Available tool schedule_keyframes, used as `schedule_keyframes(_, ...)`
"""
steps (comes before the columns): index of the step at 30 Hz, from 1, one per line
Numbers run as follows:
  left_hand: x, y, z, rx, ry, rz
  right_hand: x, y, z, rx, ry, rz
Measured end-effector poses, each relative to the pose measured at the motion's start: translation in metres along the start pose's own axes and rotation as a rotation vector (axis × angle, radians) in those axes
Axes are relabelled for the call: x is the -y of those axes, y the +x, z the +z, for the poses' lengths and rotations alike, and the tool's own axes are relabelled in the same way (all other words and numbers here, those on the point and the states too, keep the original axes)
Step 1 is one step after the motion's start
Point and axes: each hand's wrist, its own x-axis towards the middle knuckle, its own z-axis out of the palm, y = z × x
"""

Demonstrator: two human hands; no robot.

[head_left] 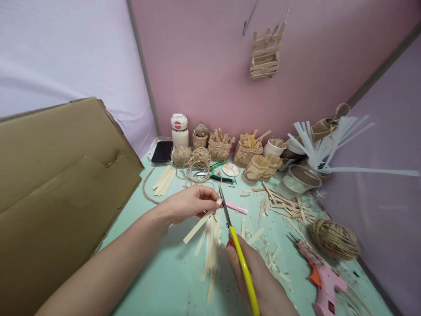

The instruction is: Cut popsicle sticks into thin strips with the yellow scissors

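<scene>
My left hand (194, 203) pinches a thin pale wooden strip (199, 228), which slants down to the left below the fingers. Yellow-handled scissors (241, 259) are in my right hand (251, 272), their blades pointing up and away. The blades meet the upper end of the strip beside my left fingertips; whether they are fully closed on it I cannot tell. Beneath my hands lies a loose pile of similar strips (211, 250). A pink pen-like tool (236, 207) rests just behind the scissor blades.
A pink glue gun (325, 281) and a twine ball (334, 238) lie at the right. Scattered sticks (286, 204) sit before a clear plastic cup (297, 182). Green-handled pruners (222, 178) and baskets of sticks (219, 147) stand behind. Cardboard (66, 184) fills the left.
</scene>
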Motion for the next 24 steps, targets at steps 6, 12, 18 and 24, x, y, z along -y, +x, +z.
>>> schedule_keyframes(6,0.0023,0.0021,0.0013,-0.009,-0.020,0.010,-0.0048,0.0086,0.0042,0.004,-0.048,0.012)
schedule_keyframes(12,0.0043,0.0038,0.0039,-0.031,-0.051,-0.005,-0.0049,0.0096,0.0086,-0.015,-0.064,0.052)
schedule_keyframes(18,0.0044,0.0043,0.0063,-0.046,-0.082,-0.008,-0.0037,0.0077,0.0098,0.012,-0.045,0.084)
schedule_keyframes(24,0.0015,0.0017,0.0020,-0.015,-0.055,-0.027,0.0000,0.0016,0.0031,0.012,0.002,0.069)
